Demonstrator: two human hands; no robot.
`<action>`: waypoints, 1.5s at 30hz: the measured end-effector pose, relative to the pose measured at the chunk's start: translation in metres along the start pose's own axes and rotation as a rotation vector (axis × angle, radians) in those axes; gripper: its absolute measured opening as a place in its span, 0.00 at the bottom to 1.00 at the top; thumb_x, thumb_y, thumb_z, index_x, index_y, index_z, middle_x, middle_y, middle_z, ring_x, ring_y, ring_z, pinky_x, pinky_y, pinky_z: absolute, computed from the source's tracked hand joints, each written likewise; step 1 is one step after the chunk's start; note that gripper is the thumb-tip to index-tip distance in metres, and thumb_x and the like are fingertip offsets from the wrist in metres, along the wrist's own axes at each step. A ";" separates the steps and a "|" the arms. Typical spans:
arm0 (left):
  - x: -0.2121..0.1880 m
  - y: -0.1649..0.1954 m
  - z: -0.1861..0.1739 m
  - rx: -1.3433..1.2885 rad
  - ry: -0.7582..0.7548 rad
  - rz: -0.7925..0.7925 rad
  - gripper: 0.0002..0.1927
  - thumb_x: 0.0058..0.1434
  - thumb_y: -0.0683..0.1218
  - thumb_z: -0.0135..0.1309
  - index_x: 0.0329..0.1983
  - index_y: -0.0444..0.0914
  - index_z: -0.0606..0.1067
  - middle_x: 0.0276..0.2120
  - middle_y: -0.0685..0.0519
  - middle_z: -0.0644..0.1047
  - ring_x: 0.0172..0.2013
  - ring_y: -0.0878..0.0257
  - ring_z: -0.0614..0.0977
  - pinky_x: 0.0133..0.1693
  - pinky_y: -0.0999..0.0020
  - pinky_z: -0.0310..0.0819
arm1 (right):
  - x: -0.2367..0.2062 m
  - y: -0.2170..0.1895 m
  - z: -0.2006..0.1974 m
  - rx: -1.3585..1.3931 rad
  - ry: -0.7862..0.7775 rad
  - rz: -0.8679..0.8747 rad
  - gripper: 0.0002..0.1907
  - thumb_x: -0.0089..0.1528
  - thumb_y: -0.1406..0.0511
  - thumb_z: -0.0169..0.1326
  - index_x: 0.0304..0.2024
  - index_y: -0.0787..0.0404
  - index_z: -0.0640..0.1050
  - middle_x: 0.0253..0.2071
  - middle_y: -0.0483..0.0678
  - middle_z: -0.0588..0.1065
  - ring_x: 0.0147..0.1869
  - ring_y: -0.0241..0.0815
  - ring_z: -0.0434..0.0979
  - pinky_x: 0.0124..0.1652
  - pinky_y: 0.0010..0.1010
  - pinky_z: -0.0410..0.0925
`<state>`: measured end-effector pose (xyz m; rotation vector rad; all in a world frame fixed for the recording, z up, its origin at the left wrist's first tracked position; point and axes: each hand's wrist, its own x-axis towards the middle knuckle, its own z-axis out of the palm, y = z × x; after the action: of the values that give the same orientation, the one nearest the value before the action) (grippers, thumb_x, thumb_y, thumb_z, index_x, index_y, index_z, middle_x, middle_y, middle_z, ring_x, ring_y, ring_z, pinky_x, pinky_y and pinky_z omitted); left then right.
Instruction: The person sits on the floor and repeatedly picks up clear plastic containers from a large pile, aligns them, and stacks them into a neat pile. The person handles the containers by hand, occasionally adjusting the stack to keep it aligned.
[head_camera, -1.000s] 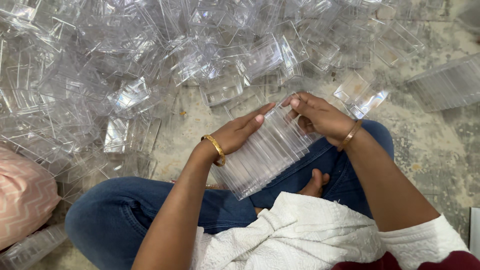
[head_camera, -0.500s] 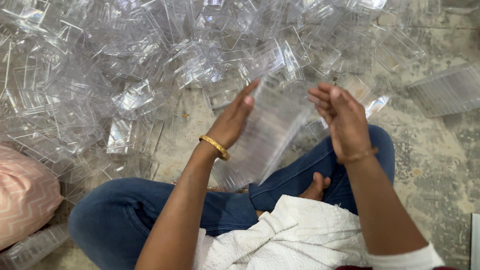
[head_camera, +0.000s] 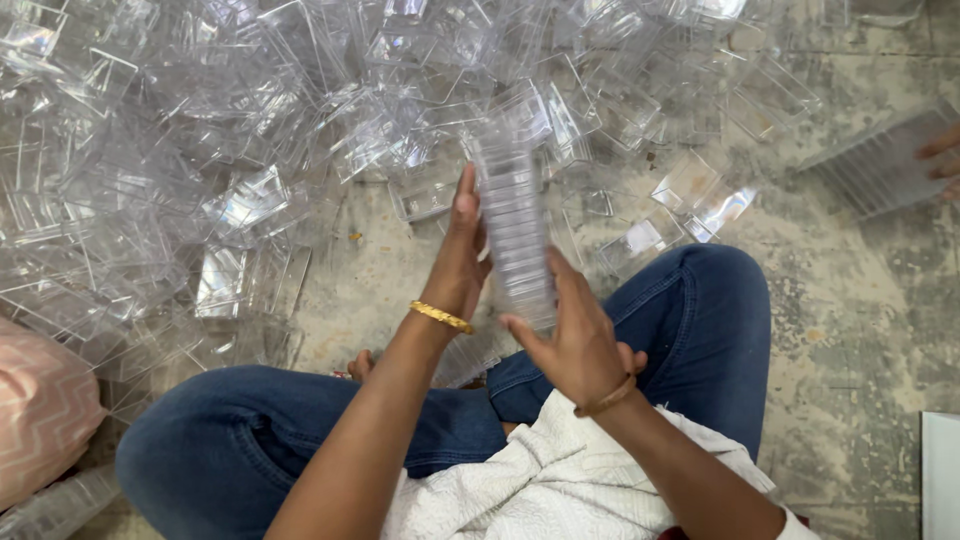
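The person is sitting cross-legged on the concrete floor (head_camera: 860, 330), holding a stack of clear plastic trays (head_camera: 515, 230) upright above the lap, in the middle of the scene. The left hand (head_camera: 462, 255) is pressing flat against the stack's left side, fingers (head_camera: 466, 195) extended along it, not curled. The right hand (head_camera: 575, 340) is cupping the stack's near end from the right, fingers grasping the lower edge. A gold bangle (head_camera: 441, 317) is sitting on the left wrist. A large heap of loose clear trays (head_camera: 250, 130) is lying on the floor, far and to the left. A second stack of trays (head_camera: 880, 165) is lying at the far right, with another person's fingertips (head_camera: 940, 150) touching it. A pink cushion (head_camera: 35, 420) is showing at the near left.
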<state>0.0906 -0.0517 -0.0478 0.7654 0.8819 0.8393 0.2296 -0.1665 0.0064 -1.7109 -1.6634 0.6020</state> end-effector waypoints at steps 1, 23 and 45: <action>0.002 -0.006 0.001 -0.086 -0.006 -0.003 0.52 0.59 0.76 0.42 0.79 0.48 0.46 0.74 0.45 0.57 0.71 0.51 0.60 0.65 0.50 0.57 | -0.005 -0.003 0.002 -0.029 -0.009 -0.048 0.45 0.56 0.60 0.66 0.70 0.68 0.60 0.56 0.63 0.72 0.55 0.56 0.78 0.51 0.43 0.72; -0.002 -0.008 -0.011 -0.316 0.249 -0.088 0.40 0.66 0.70 0.37 0.70 0.38 0.63 0.60 0.39 0.74 0.58 0.48 0.80 0.56 0.50 0.78 | -0.019 0.010 -0.007 0.235 -0.065 -0.129 0.31 0.63 0.62 0.59 0.68 0.62 0.70 0.66 0.58 0.70 0.67 0.53 0.74 0.59 0.41 0.71; 0.001 -0.035 -0.014 -0.079 0.209 0.159 0.29 0.72 0.61 0.47 0.70 0.41 0.65 0.60 0.54 0.72 0.55 0.66 0.75 0.57 0.64 0.72 | -0.034 0.033 -0.034 0.650 -0.074 0.339 0.39 0.60 0.73 0.58 0.73 0.58 0.64 0.61 0.56 0.70 0.61 0.43 0.73 0.54 0.32 0.73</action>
<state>0.0893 -0.0636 -0.0830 0.6937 0.9756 1.1041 0.2743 -0.2038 0.0007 -1.4842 -1.0452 1.2235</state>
